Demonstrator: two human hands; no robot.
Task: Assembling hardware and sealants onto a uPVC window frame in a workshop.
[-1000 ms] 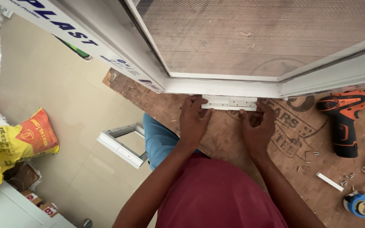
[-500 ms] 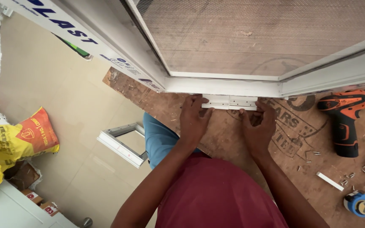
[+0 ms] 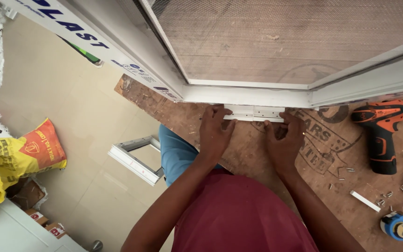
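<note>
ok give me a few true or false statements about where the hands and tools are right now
1. Both hands, left hand and right hand, touch the short white profile piece. True.
2. The orange drill is in the right hand. False: it lies on the board, apart from the hand.
3. The mesh frame lies beyond the piece. True.
4. The yellow sack lies on the board. False: it is on the floor, left.

A short white bracket point(image 3: 253, 113) lies flat and level, just right of the frame's centre, pressed against the lower rail of the white frame point(image 3: 248, 95) above it. It is a narrow plastic strip with small holes (a seam near its middle). Fingers cover both its ends; brown board lies beneath.
</note>
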